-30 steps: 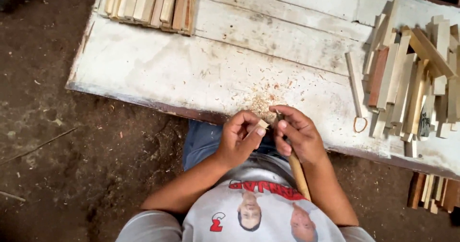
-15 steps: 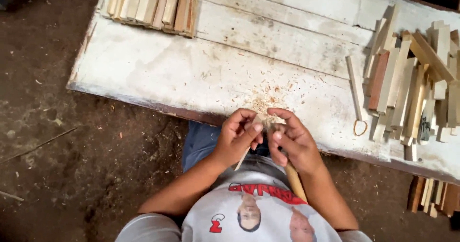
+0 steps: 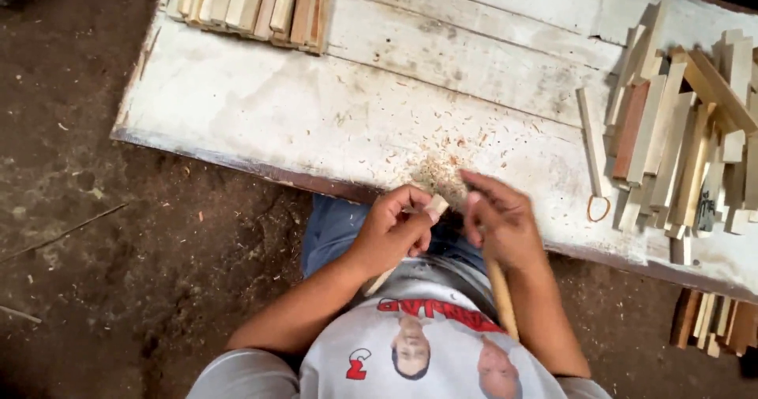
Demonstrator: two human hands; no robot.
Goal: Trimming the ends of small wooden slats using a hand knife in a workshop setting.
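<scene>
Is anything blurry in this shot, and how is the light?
In the head view the right hand is smeared by motion blur, while the left hand and its small wood stick look sharper; light is soft and even, with no glare on the white board.

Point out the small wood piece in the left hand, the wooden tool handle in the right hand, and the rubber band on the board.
small wood piece (image 3: pixel 435 205), head view, pale top end.
wooden tool handle (image 3: pixel 502 298), head view, mid-shaft.
rubber band (image 3: pixel 598 208), head view, loop edge.
</scene>
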